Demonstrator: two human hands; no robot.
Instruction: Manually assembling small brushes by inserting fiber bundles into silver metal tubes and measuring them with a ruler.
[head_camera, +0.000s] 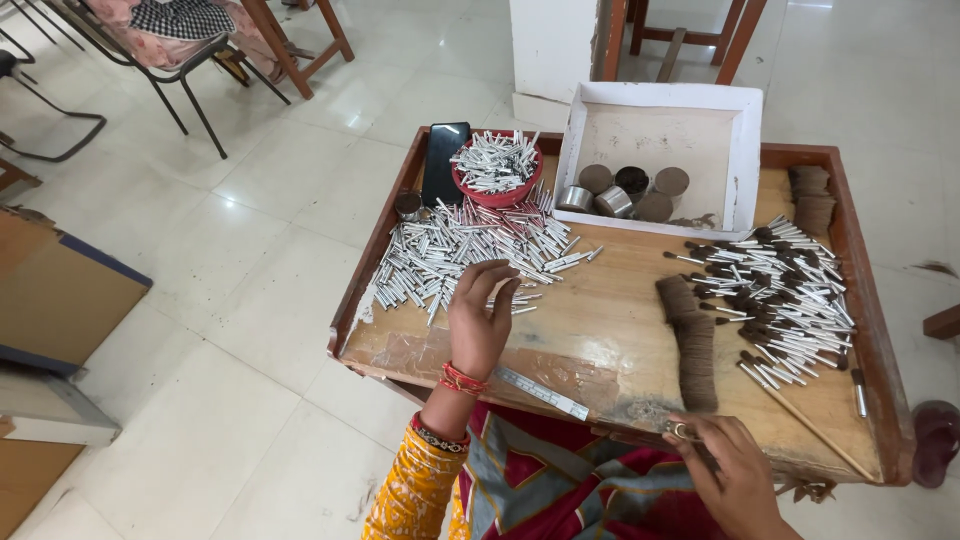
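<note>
red bowl (497, 192) heaped with metal tubes (470, 250), white tray (745, 130) holding tins (625, 192), left hand (480, 320) fingers spread over tubes, right hand (735, 475) pinching small metal piece (682, 431)

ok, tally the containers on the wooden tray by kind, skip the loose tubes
Small round tins in the white box: 6
Small round tin beside the phone: 1
Red bowl of metal tubes: 1
White box: 1
Total: 9
</note>
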